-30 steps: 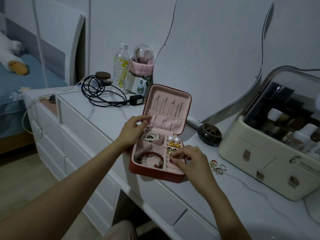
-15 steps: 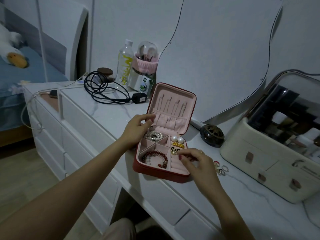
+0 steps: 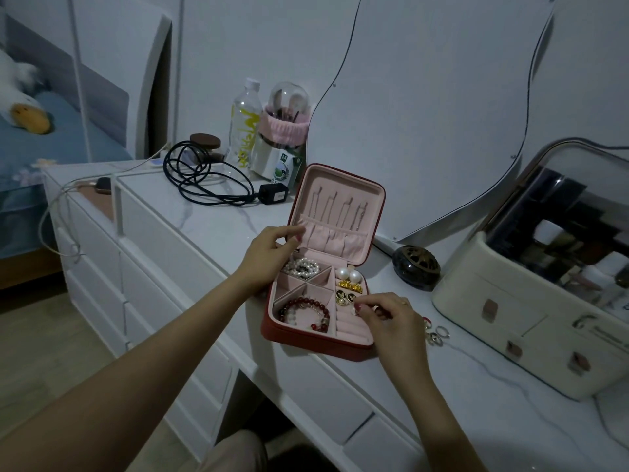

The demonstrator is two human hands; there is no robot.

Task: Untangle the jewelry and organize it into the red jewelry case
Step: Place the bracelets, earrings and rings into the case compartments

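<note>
In the middle of the frame, the red case (image 3: pixel 316 340) lies open on the desk (image 3: pixel 211 226). The right hand (image 3: pixel 391 318) pinches something tiny over its ring slots, nearest the loose rings (image 3: pixel 435 333) just right. The left hand (image 3: pixel 269 257) holds the lid edge.

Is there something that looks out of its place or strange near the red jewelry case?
Yes: a few small rings lie loose on the table, to the right of the red jewelry case, just past the right hand, not in the ring rolls. Nothing looks spilled or damaged.
</note>
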